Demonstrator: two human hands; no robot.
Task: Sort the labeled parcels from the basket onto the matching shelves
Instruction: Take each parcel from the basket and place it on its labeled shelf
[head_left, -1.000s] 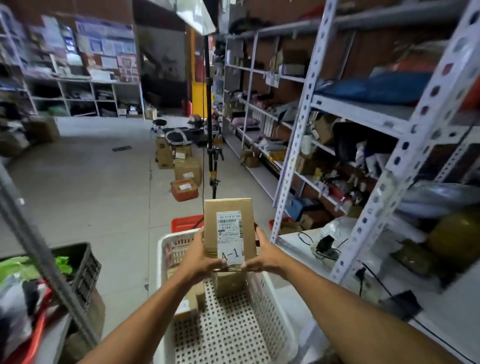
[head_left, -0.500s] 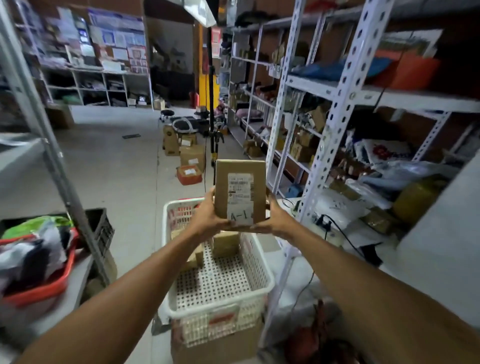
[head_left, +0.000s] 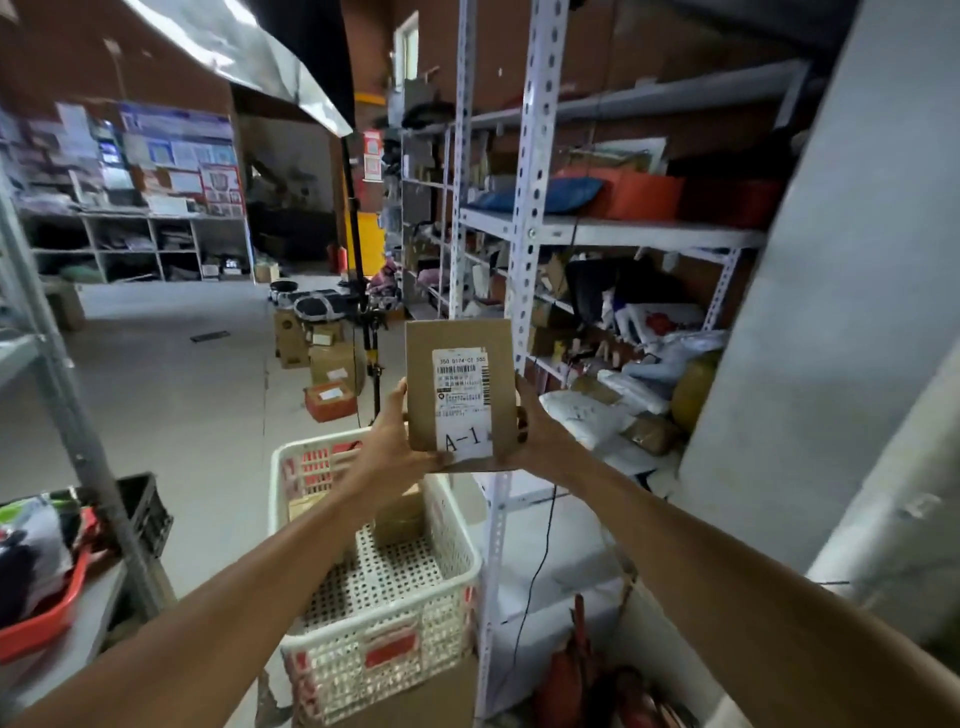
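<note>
Cardboard and clutter fill this storeroom. At mid-frame a flat brown parcel (head_left: 460, 384) is held upright in the air, its white label marked "A-1" facing the camera. The left hand (head_left: 395, 441) grips its lower left edge, thumb curled onto the front at the bottom; the right hand (head_left: 535, 434) clasps the lower right edge, fingers wrapped behind where I cannot see them. The parcel hangs above the far end of a white perforated basket (head_left: 384, 618), which sits on a cardboard box (head_left: 415, 701) near the bottom of the frame. More brown parcels (head_left: 400, 514) lie in the basket's far end, partly hidden behind the left forearm.

Just right of the parcel stands a white slotted shelf post (head_left: 530, 208), with grey shelves (head_left: 613, 234) running off to the right, crammed with bags, an orange bin (head_left: 639, 195) and white mailers (head_left: 587, 415). A black cable (head_left: 540, 551) dangles down beside the post. On the floor behind, at centre, stand several cartons (head_left: 332, 358) and a dark tripod pole (head_left: 358, 249).

At lower left a red tub (head_left: 47, 618) and a black crate (head_left: 148, 512) rest on a counter (head_left: 88, 623), cut off by the frame edge. The posters at upper left are too blurred to read, as is the label's small print. A pale slab (head_left: 831, 312) blocks the far right.
</note>
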